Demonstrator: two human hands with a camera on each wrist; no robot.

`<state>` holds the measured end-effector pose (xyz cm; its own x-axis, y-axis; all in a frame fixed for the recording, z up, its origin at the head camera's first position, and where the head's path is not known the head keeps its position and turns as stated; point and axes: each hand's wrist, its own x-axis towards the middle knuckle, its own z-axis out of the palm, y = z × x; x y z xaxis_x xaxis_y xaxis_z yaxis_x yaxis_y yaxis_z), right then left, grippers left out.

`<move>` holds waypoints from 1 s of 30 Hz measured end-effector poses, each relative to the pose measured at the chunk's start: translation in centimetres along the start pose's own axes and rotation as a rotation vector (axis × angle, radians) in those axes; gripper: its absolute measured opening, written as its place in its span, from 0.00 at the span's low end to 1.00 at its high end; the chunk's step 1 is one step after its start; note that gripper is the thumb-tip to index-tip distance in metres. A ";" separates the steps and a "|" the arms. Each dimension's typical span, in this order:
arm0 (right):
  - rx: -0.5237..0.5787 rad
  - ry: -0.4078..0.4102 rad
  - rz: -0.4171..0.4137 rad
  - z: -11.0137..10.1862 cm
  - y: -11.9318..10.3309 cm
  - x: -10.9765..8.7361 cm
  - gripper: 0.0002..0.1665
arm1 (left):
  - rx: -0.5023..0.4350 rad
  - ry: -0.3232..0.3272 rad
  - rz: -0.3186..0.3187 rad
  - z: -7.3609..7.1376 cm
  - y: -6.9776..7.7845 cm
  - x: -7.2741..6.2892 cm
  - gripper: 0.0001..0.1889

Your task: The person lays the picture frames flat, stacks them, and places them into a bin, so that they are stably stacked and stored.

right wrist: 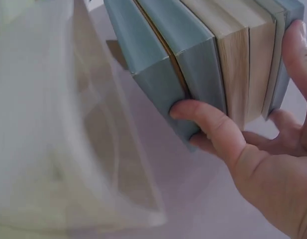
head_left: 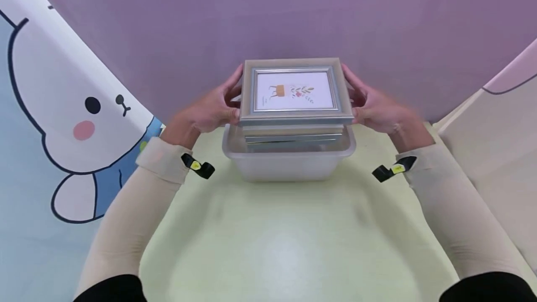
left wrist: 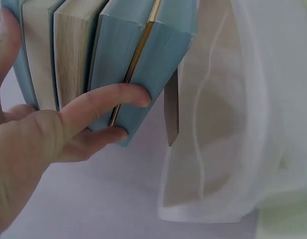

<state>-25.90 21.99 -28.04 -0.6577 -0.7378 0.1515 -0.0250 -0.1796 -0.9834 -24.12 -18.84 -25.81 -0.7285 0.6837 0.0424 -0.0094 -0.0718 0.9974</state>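
Both hands hold a stack of picture frames over a translucent white plastic bin. The top picture frame is beige and silver, with a printed drawing behind its pane. My left hand grips the left end of the stack, and my right hand grips the right end. In the left wrist view, thumb and fingers curl along the edges of blue and wood-toned frames. The right wrist view shows the same hold on the other end of the frames. The bin's inside is mostly hidden.
The bin stands on a pale green table surface. Behind it rises a purple backdrop. A cartoon-printed cloth is on the left, and a pale cloth on the right.
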 end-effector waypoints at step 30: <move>0.234 0.051 0.148 0.1 6.2 2.3 0.62 | -0.144 0.022 -0.125 -3.1 -7.1 0.4 0.65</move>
<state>-27.46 19.09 -33.74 -0.6785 -0.7346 -0.0031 0.2444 -0.2218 -0.9440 -26.46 -20.28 -33.02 -0.7304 0.6778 -0.0846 -0.1977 -0.0913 0.9760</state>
